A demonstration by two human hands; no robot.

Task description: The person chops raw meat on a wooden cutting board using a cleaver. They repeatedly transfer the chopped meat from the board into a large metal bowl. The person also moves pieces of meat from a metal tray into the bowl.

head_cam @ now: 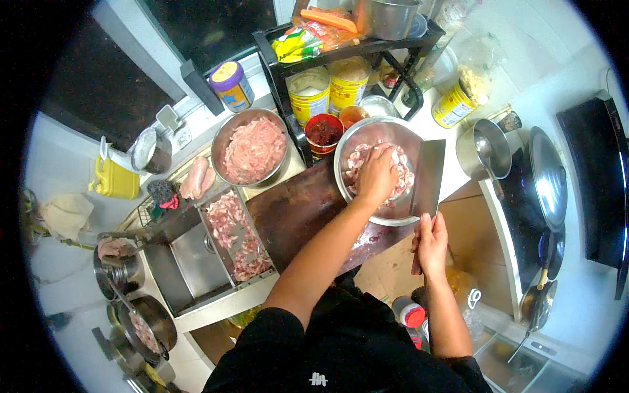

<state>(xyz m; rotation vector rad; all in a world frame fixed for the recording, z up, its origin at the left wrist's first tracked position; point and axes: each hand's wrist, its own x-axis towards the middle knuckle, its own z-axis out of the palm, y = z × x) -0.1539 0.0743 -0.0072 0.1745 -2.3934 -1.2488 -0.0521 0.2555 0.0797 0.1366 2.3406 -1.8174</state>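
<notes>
A stainless steel bowl (378, 219) stands over the far right part of a dark cutting board (300, 206), with small chunks of pale pink meat (405, 179) in it. My left hand (378, 174) reaches down into the bowl and rests on the meat, palm down. Its fingertips are partly hidden among the chunks, so I cannot tell whether they grip any. A cleaver is in my right hand (431, 240), held by its handle. The broad cleaver blade (428, 174) points away from me, upright along the bowl's right side and overlapping its rim in view.
Left of the board, a metal tray (248, 223) of cut meat sits over the sink (196, 265). Behind it stands a bowl of sliced meat (255, 150). A black rack (344, 51) with yellow tins rises at the back. A saucepan (484, 147) and a lidded wok (548, 179) are right.
</notes>
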